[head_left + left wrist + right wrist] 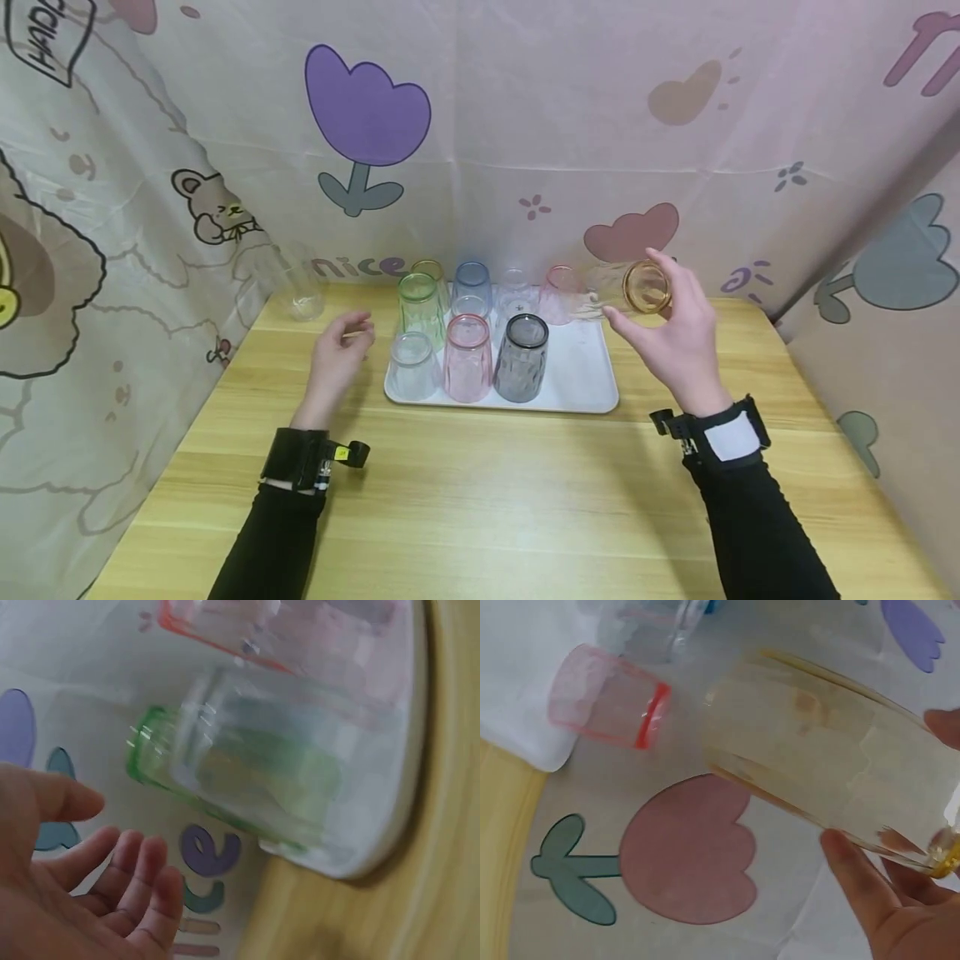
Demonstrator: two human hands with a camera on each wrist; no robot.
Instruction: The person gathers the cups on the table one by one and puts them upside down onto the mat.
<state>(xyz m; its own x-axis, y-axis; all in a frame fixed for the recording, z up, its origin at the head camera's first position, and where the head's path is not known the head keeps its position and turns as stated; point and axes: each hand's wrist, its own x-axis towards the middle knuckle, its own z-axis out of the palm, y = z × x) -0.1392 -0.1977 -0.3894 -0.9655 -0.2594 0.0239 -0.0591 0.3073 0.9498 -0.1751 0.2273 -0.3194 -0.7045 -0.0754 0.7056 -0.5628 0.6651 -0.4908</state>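
My right hand (678, 333) grips an amber-tinted glass (817, 750) between thumb and fingers near one end. The glass is tipped on its side, raised over the right back part of a white tray (577, 375). Its far end overlaps a pink glass (607, 697) in the head view. To the left of the tray, my left hand (341, 358) hovers with loosely bent fingers and holds nothing. Nearest to it on the tray are a green glass (420, 304) and a clear glass (412, 367). A pink glass (468, 358) and a grey glass (522, 358) stand in the front row.
At the tray's back stand a blue glass (472, 283), another clear glass (516, 292) and a yellowish glass (431, 271) partly hidden by the green one. A tall clear glass (303, 296) is at the table's back left corner. Patterned curtains (495, 125) border the wooden table (480, 500).
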